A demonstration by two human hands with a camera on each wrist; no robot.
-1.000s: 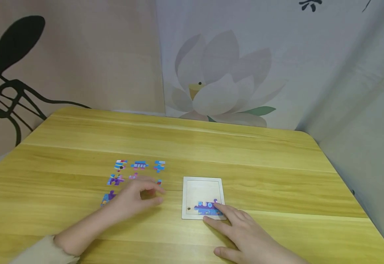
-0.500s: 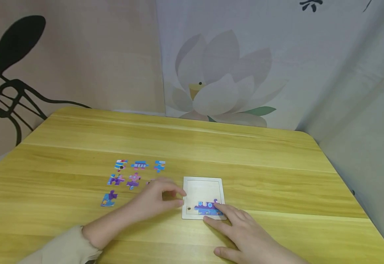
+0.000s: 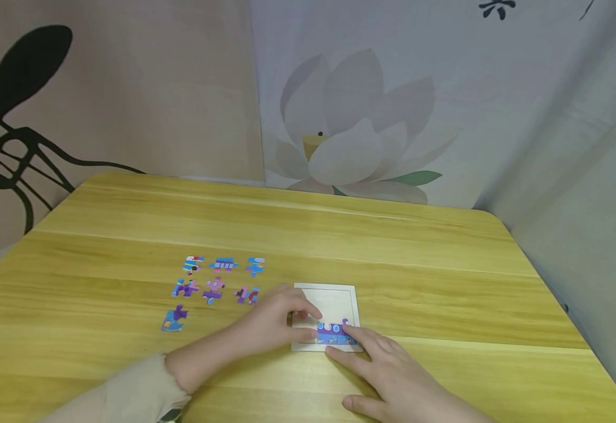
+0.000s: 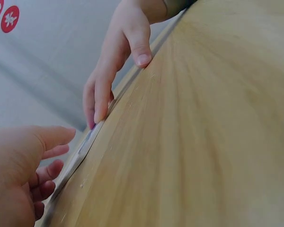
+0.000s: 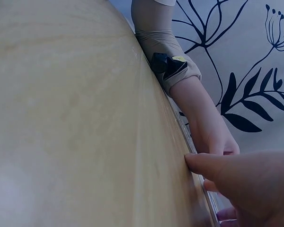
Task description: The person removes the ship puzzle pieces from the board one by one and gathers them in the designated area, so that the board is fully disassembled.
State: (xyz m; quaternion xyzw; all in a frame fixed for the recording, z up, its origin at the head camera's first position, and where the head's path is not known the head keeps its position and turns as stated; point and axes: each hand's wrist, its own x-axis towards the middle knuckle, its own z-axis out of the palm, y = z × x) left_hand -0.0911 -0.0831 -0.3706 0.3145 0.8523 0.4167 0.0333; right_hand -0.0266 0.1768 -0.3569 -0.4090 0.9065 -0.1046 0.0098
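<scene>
A shallow wooden puzzle tray (image 3: 334, 299) lies on the table, with joined purple and blue jigsaw pieces (image 3: 334, 333) in its lower right part. My left hand (image 3: 278, 320) is over the tray's left side. Its thumb and forefinger bend towards the joined pieces with a gap between them, and no piece shows there; the thumb covers the pieces' left end. In the left wrist view this hand (image 4: 19, 165) has thumb and fingers apart. My right hand (image 3: 392, 373) lies at the tray's lower right corner, one fingertip touching the pieces and another at the rim.
Several loose jigsaw pieces lie in rows left of the tray, among them a striped piece (image 3: 193, 264), a pink one (image 3: 214, 289) and a blue and purple corner piece (image 3: 174, 318). A printed curtain (image 3: 361, 129) hangs behind the wooden table (image 3: 419, 264).
My left hand has moved right, from the loose pieces to over the tray's left side, uncovering pieces in the middle row. My right hand and the joined pieces have stayed in place.
</scene>
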